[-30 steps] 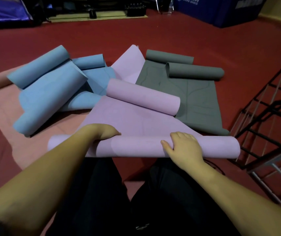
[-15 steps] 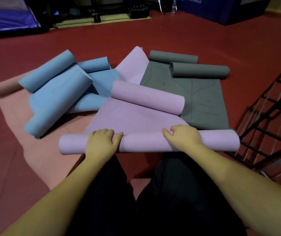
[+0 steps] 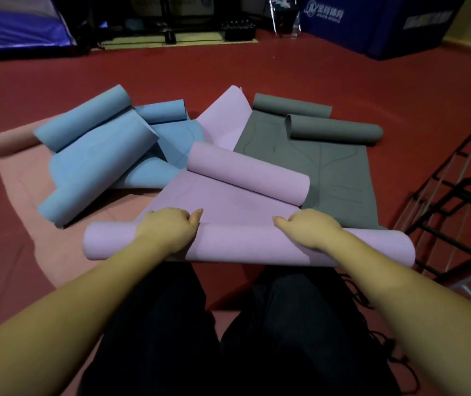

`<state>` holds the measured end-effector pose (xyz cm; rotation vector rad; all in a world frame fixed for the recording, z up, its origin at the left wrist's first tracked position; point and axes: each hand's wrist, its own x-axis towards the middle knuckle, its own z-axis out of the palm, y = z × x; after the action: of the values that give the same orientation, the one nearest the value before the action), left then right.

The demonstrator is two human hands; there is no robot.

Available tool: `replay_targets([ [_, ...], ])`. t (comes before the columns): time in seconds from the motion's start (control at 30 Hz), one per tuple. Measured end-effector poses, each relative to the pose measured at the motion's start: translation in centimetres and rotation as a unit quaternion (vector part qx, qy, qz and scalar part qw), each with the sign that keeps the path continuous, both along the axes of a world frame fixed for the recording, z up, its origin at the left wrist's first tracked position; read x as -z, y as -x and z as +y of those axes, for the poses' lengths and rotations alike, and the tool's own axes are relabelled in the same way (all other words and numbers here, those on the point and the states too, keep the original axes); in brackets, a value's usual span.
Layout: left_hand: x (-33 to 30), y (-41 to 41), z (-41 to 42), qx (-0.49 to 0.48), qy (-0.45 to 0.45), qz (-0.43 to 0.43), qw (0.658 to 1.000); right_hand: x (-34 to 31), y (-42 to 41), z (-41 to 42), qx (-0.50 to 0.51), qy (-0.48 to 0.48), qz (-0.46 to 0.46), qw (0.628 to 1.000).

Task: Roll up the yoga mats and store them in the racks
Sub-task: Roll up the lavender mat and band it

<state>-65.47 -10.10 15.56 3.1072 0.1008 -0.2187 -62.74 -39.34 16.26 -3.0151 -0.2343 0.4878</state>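
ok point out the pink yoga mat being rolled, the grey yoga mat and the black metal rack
pink yoga mat being rolled (image 3: 257, 245): head view, front of the near roll between the hands
grey yoga mat (image 3: 340, 178): head view, its flat middle
black metal rack (image 3: 457, 192): head view, an upper bar

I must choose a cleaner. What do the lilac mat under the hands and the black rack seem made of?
Lilac yoga mat: seemingly soft foam or rubber, matte; it curls into a smooth roll without creases. Black rack: probably painted metal, thin rigid bars.
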Motion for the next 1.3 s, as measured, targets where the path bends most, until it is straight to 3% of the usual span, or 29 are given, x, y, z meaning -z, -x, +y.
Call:
replay_targets([
  [0.27, 0.0, -1.2, 0.0, -0.021, 0.020, 0.119, 0.993, 1.0, -0.2, -0.1, 0.026, -0.039, 0.128, 0.991],
  [0.33, -0.1, -2.1, 0.0, -0.029, 0.039, 0.146, 0.988, 1.7, -0.5, -0.1, 0.019, -0.057, 0.083, 0.995],
  [0.43, -0.4, -3.4, -0.5, -0.050, 0.074, 0.184, 0.979, 2.1, -0.6, -0.2, 0.022, -0.076, -0.086, 0.993],
  [0.5, -0.2, -4.2, -0.5, -0.046, 0.091, 0.199, 0.975, 2.0, -0.1, 0.2, 0.033, -0.071, -0.152, 0.985],
  [0.83, 0.1, -5.9, 0.4, -0.082, 0.154, 0.262, 0.949, 5.4, 3.4, 1.2, 0.005, -0.034, -0.237, 0.971],
  [0.93, 0.4, -6.0, -0.5, -0.047, 0.106, 0.205, 0.972, 5.3, 2.7, 1.2, 0.022, -0.027, -0.228, 0.973],
  [1.03, 0.6, -4.9, -0.9, -0.040, 0.071, 0.062, 0.995, 4.7, 1.9, 1.5, 0.025, -0.016, -0.202, 0.979],
  [1.17, 1.9, -1.9, -0.6, -0.022, 0.072, -0.075, 0.994, 4.3, 0.9, 1.7, 0.028, 0.004, -0.187, 0.982],
  [1.3, 3.2, 0.8, -0.3, 0.025, 0.014, -0.079, 0.996, 3.7, -0.3, 1.9, 0.029, 0.005, -0.127, 0.991],
])
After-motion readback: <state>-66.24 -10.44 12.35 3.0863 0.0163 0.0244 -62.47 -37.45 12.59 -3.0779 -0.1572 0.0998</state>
